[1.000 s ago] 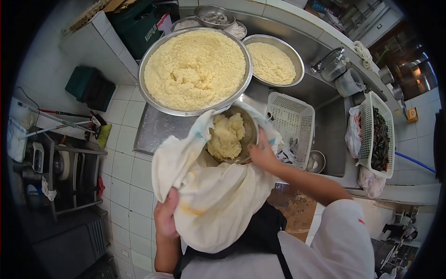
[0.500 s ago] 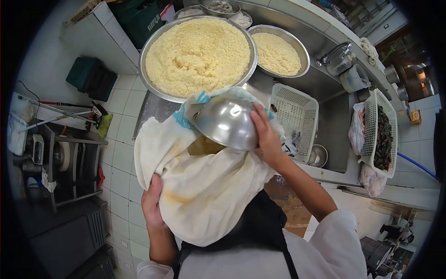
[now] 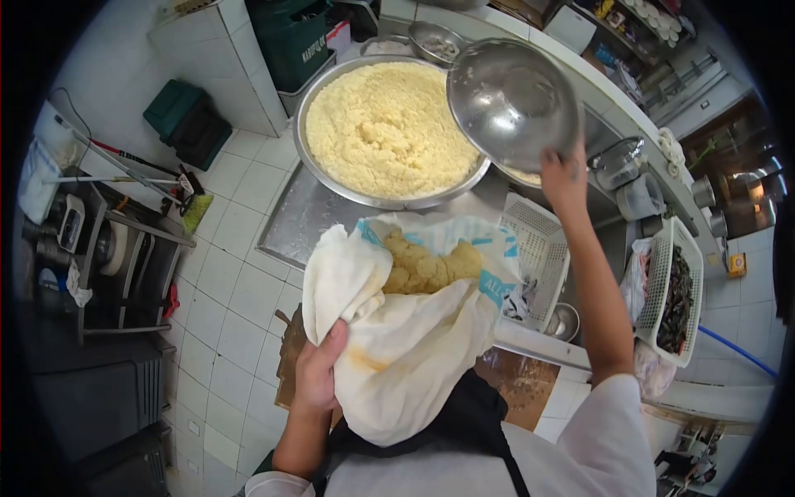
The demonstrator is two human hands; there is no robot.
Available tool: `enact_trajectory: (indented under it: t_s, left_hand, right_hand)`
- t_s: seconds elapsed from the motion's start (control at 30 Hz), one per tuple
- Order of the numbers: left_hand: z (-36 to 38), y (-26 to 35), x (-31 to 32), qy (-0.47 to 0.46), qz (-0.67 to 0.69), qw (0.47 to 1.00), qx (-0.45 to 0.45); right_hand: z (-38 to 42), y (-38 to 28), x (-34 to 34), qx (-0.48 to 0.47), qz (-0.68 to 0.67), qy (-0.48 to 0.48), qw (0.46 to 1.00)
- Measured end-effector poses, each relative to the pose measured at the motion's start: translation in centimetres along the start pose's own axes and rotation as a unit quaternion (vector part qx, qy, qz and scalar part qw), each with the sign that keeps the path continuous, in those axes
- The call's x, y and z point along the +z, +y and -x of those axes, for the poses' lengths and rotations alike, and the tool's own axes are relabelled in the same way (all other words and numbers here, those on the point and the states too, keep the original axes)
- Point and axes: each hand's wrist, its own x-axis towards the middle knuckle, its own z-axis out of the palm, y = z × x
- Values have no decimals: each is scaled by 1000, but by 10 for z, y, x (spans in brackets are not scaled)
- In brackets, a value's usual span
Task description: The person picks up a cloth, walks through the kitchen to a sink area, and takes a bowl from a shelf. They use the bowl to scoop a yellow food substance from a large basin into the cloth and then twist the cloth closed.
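My left hand (image 3: 319, 364) grips the side of a cream cloth (image 3: 389, 356) with orange stains, close against my apron. Inside the cloth is a white plastic sack (image 3: 501, 257) with blue print, its mouth open. A yellow, crumbly mass (image 3: 431, 265) shows in that mouth. Out to the right, my right hand (image 3: 565, 178) is closed on the rim of a metal bowl (image 3: 513, 103), held up and tilted. A wide metal basin (image 3: 439, 197) heaped with pale yellow grains (image 3: 373, 124) sits beyond the sack. The raised bowl mostly covers a smaller basin of grains (image 3: 520, 176).
A white plastic basket (image 3: 530, 217) and a small metal bowl (image 3: 563, 321) are in the sink area. Farther right stands a white crate (image 3: 691, 319) of dark shellfish-like items (image 3: 677, 298). A metal rack (image 3: 137, 219) and tiled floor (image 3: 240, 282) lie left.
My right hand has lifted the metal bowl out of the sack mouth and swung it up and right. The sack's yellow contents now show. My left hand keeps its hold on the cloth.
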Motion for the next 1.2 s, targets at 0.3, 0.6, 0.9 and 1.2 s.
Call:
enact_trajectory:
  t_s: [0.3,0.6,0.9,1.2]
  left_hand:
    - [1,-5,9,7,20,1000,-2]
    - [3,-4,16,36,10,999,7]
    - [1,-4,15,43,0,999,4]
    - [4,-8,14,54,17,998,13]
  right_hand:
    - [-113,36,123,-125,114,-48,984]
    - [-135,30,195,-173,126,-158,964]
    - [-105,37,168,-143,38,-305,941]
    - [-80,42,150,323,-214,-376,842]
